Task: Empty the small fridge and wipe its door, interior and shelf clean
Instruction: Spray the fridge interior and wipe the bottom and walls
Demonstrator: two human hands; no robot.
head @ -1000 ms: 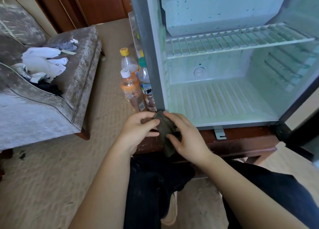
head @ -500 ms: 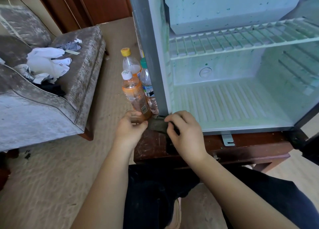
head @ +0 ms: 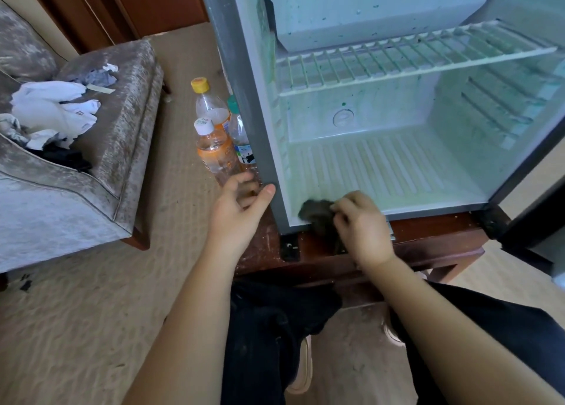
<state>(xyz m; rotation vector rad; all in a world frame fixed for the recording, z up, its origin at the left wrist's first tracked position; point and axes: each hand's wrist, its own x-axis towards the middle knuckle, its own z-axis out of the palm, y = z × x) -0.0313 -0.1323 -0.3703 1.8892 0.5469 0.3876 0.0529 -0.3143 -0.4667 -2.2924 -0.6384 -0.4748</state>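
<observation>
The small fridge point(head: 244, 77) stands open on a low wooden stand point(head: 428, 239). Its inside holds nothing but a white wire shelf point(head: 406, 57) and shows green stains. My right hand point(head: 362, 224) grips a dark cloth point(head: 318, 213) at the front left corner of the fridge floor point(head: 385, 166). My left hand point(head: 237, 215) holds nothing; its thumb touches the fridge's grey left edge near the bottom, fingers loosely bent.
Three drink bottles point(head: 217, 151) stand on the carpet against the fridge's left side, just above my left hand. A grey upholstered seat point(head: 122, 123) with white cloths point(head: 52, 105) is at the left. The fridge door point(head: 538, 190) hangs open at the right.
My left hand let go of the cloth and moved to the fridge's left edge. My right hand carried the cloth up and right onto the fridge floor's front corner.
</observation>
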